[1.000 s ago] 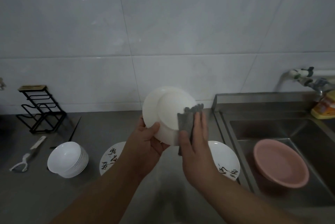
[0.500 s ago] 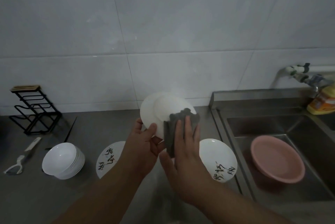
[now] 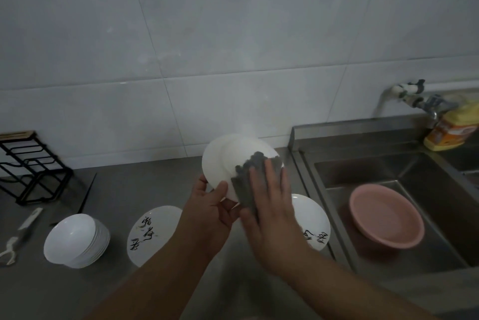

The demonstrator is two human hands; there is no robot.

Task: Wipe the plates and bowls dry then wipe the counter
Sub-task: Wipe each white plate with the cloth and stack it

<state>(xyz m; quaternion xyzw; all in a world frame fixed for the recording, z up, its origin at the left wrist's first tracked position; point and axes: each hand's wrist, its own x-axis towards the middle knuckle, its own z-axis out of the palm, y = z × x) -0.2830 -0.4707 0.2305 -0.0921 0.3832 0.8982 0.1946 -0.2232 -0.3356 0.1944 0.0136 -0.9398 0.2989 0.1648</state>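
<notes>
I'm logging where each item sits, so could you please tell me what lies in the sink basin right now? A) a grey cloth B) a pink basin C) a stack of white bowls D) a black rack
B: a pink basin rests inside the steel sink, while the stack of white bowls and the black rack stand on the counter, and the right hand presses the grey cloth against a white plate.

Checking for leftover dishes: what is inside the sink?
Only a pink basin shows inside the sink, looking empty. Whatever lies under the basin is covered, and the sink's right end is out of frame.
</notes>
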